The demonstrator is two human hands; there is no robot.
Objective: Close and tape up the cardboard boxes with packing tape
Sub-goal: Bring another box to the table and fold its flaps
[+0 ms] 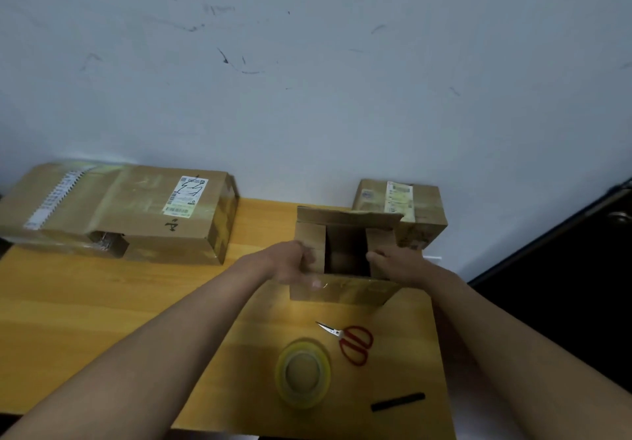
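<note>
Both hands are on the open box (345, 255) at centre frame, and the folding is under way. The left hand (294, 263) has its grip curled round the left side flap, thumb low on the near flap, while the right hand (393, 261) holds the right side flap, fingers bent over its edge. The dark gap between those two flaps shows the box is not closed: the far flap stands up at the back and the near flap hangs out toward the person. Nothing seals this one yet, so by the look of it the flaps want folding in first, then the tape. The roll of packing tape (303, 373) lies untouched on the table (85, 320) in the lower centre, with the red-handled scissors (352, 342) just right of it and a short black stick-like object (398, 401) lower right. At the left of the frame a long box (136, 214) lies closed with glossy tape across it, though a torn opening shows on its near side. Behind the open box, upper right, a smaller box (410, 210) sits closed with a label on top; whether it is fully taped cannot be told. So one box is in hand, and the taping of it is all to come.
</note>
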